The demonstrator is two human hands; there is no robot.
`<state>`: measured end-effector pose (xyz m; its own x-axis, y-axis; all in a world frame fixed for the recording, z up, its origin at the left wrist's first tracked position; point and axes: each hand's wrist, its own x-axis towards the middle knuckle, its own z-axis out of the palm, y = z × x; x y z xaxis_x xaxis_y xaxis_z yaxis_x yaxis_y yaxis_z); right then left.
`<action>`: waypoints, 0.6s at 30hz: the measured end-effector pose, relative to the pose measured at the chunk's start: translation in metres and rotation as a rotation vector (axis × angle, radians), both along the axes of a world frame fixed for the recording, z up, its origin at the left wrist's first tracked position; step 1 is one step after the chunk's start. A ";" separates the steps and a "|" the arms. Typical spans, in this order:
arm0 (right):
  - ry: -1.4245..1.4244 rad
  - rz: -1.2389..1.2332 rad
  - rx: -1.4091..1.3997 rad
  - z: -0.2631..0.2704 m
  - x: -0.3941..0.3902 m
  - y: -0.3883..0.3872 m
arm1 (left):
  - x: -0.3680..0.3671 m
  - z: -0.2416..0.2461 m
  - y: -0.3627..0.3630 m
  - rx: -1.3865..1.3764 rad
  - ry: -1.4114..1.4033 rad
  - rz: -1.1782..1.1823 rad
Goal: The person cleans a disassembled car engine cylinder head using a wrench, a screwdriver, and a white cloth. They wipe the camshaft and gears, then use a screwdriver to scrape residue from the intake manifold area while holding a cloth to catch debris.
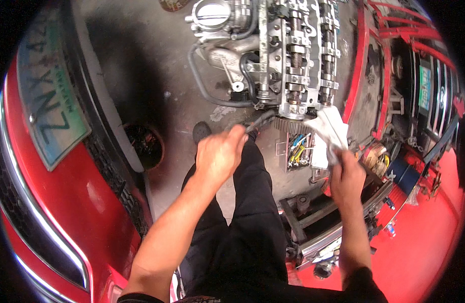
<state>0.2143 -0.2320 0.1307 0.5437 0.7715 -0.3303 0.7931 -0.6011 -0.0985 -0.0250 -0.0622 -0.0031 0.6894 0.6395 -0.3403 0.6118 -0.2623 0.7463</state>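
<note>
My left hand [221,150] is closed around a slim grey rod-like tool [259,122], which is blurred. Its far end reaches to the near end of the engine, beside a toothed wheel [291,125]; whether they touch I cannot tell. In my right hand [348,176] is a crumpled white cloth [328,123], raised near the right corner of the engine. The engine's cylinder head [278,70] lies before me with its camshafts [295,60] exposed. A throttle body [213,15] and a bent grey hose [202,85] are on its left side.
Below the engine, a tool drawer [298,149] holds several hand tools. A red car's bumper [92,197] with a licence plate stands close on my left. At right are a red metal frame [355,72], a dark blue drum [403,172] and a metal-edged bench [319,242].
</note>
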 end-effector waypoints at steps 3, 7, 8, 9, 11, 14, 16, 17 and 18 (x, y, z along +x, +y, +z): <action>0.345 -0.660 -0.325 -0.008 -0.029 -0.101 | 0.028 -0.019 0.018 0.089 0.059 -0.105; 0.804 -1.207 -0.317 -0.054 -0.125 -0.225 | 0.035 -0.029 0.024 0.136 0.050 -0.138; 0.868 -1.263 -0.313 -0.059 -0.148 -0.239 | 0.036 -0.022 0.025 0.165 0.042 -0.138; 0.931 -1.321 -0.309 -0.063 -0.170 -0.250 | 0.036 -0.020 0.026 0.170 0.029 -0.128; 0.823 -1.236 -0.168 -0.074 -0.203 -0.271 | 0.034 -0.016 0.026 0.167 0.012 -0.103; 0.836 -1.307 -0.159 -0.076 -0.202 -0.258 | 0.042 0.000 0.031 0.144 0.019 -0.104; 0.847 -1.298 -0.181 -0.075 -0.198 -0.257 | 0.045 0.003 0.031 0.145 0.050 -0.132; 0.829 -1.298 -0.171 -0.078 -0.202 -0.265 | 0.048 -0.002 0.031 0.158 0.083 -0.164; 0.809 -1.293 -0.158 -0.083 -0.206 -0.275 | 0.051 -0.004 0.033 0.174 0.113 -0.191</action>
<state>0.0088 -0.5066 0.0476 0.4338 -0.1437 -0.8895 -0.4972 -0.8615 -0.1032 0.0261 -0.0291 -0.0072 0.7669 0.5574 -0.3181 0.6157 -0.4991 0.6098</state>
